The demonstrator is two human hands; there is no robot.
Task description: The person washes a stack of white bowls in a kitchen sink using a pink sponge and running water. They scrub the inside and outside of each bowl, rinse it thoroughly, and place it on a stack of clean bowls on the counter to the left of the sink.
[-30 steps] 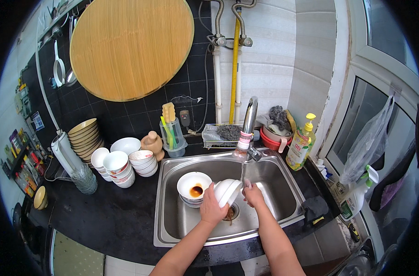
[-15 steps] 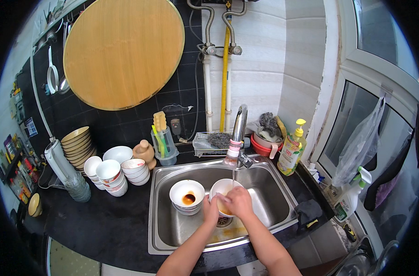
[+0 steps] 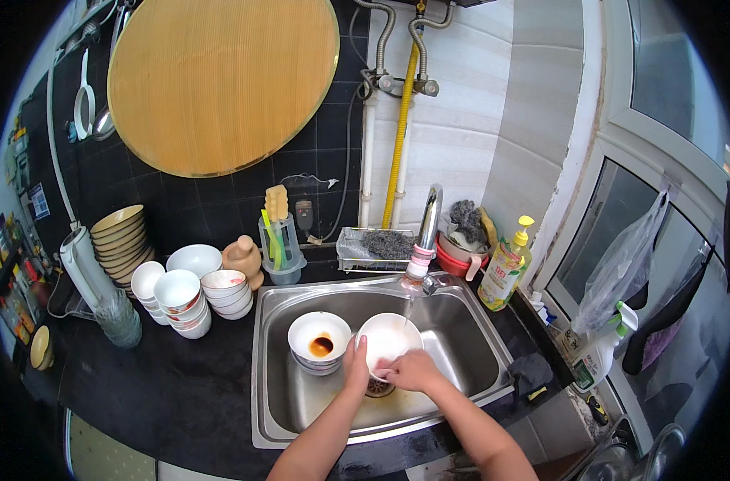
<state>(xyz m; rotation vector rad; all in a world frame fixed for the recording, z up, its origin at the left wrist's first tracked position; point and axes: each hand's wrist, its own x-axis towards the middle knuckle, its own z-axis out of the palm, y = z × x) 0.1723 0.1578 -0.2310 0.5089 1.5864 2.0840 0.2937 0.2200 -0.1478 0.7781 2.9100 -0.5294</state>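
Observation:
Under the faucet, a white bowl is held over the sink, its inside turned up toward me. My left hand clasps its left side, thumb along the rim. At the near right rim, my right hand has its fingers curled over the edge into the bowl; whether anything small is under them is hidden. Water from the spout runs into the bowl. Just left of it in the sink stands a short stack of bowls, the top bowl holding a little dark brown liquid.
Stacked white bowls, a wooden mortar and a utensil holder line the counter's left side. Behind the sink sits a wire rack with a scouring pad. A yellow-pump soap bottle and spray bottle stand right.
My right hand has moved from across the bowl's inside to its near right rim. The brownish liquid in the held bowl no longer shows; its inside looks white. The view has shifted slightly.

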